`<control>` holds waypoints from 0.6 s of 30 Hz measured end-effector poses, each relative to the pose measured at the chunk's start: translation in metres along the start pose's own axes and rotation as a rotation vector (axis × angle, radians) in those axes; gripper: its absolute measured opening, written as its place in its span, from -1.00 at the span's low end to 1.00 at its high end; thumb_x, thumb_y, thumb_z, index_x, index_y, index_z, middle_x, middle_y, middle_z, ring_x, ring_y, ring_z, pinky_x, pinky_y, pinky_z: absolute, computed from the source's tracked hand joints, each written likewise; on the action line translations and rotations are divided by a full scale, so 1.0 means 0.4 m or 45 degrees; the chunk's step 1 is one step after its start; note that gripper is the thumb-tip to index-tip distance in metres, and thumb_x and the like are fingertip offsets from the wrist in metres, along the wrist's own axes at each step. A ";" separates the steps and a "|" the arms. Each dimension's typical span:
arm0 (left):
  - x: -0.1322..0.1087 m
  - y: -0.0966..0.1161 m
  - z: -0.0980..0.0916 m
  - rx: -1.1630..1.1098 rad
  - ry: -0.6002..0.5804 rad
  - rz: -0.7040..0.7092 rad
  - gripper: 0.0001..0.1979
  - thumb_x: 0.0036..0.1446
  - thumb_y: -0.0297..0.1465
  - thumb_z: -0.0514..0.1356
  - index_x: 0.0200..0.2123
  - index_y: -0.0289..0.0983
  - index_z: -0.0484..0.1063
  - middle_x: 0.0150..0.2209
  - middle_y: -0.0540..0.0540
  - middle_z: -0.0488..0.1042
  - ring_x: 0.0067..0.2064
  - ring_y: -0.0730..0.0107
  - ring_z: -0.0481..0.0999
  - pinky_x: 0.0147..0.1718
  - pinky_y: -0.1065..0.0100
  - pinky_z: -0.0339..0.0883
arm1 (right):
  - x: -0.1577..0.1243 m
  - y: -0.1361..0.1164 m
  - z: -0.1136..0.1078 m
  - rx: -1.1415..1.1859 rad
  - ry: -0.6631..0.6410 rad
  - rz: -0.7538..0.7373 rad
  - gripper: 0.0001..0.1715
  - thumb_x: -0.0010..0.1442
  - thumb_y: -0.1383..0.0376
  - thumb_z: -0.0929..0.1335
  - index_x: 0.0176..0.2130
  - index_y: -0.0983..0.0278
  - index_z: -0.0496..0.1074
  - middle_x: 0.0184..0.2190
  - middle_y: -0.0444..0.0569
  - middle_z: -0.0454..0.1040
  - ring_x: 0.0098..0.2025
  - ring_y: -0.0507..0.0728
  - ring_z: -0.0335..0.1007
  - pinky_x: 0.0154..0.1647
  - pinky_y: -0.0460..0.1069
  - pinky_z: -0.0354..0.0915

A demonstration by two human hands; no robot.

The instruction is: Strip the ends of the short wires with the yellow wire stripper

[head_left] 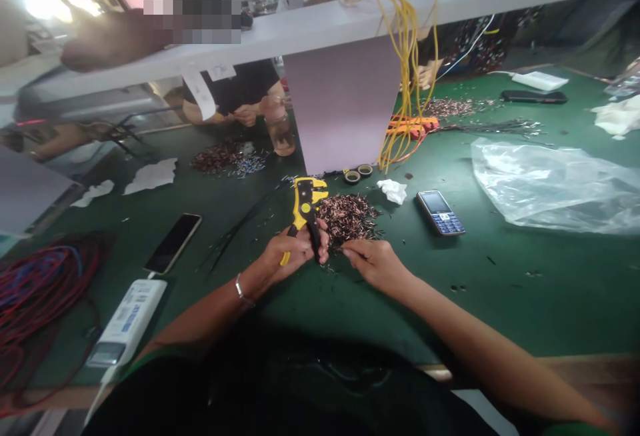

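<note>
My left hand [295, 249] is wrapped round the handles of a yellow and black wire stripper [306, 206], its head pointing up and away from me. Just beyond it lies a heap of short cut wires [350, 217] with copper-coloured ends. To the right, my right hand [373, 261] has thumb and forefinger pinched together at the heap's near edge. Whatever sits in that pinch is too small to make out. Several long black wires [240, 219] stretch across the green table left of the stripper.
On the right are a keypad phone [440, 213], a crumpled tissue [393, 191] and a clear plastic bag [550, 186]. A smartphone [174, 243], a power strip [129, 319] and coiled red wires [45, 289] lie left. Yellow wires [405, 43] hang from the shelf [320, 26]; co-workers sit opposite.
</note>
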State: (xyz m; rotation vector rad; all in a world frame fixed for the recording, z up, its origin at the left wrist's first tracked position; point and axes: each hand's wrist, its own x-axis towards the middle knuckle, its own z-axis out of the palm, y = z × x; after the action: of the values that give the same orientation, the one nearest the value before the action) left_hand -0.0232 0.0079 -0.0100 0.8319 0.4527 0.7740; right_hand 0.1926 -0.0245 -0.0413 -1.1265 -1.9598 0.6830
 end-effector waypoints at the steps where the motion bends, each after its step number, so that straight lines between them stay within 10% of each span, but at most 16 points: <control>1: -0.001 -0.001 0.003 0.008 0.005 -0.006 -0.53 -0.15 -0.51 0.20 -0.06 -0.33 0.40 -0.26 -0.18 0.48 -0.34 0.30 0.45 -0.31 0.22 0.32 | 0.000 0.003 0.000 0.006 0.002 -0.005 -0.71 0.25 0.33 0.27 -0.30 0.23 0.59 -0.47 -0.04 0.61 -0.46 0.08 0.52 -0.38 -0.06 0.39; 8: -0.006 0.007 -0.008 0.047 -0.091 0.004 -0.50 -0.22 -0.51 0.21 -0.08 -0.35 0.41 -0.36 -0.12 0.43 -0.38 0.30 0.42 -0.37 0.24 0.29 | 0.020 0.022 -0.030 0.012 0.115 0.147 -0.72 0.21 0.28 0.28 -0.40 0.23 0.57 -0.56 -0.09 0.56 -0.53 0.07 0.45 -0.43 -0.05 0.35; 18: -0.014 -0.008 -0.034 0.153 -0.176 -0.095 -0.38 -0.27 -0.53 0.25 0.00 -0.34 0.40 -0.01 -0.34 0.47 -0.25 0.18 0.47 -0.23 0.16 0.29 | 0.018 -0.042 -0.054 0.032 0.300 0.252 -0.73 0.18 0.24 0.32 -0.40 0.24 0.60 -0.62 -0.14 0.51 -0.57 0.03 0.39 -0.48 -0.07 0.30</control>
State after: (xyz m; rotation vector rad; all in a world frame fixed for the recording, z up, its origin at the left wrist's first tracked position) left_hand -0.0338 0.0089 -0.0205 0.9691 0.4075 0.6207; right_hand 0.1998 -0.0245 -0.0139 -1.3342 -1.6531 0.6437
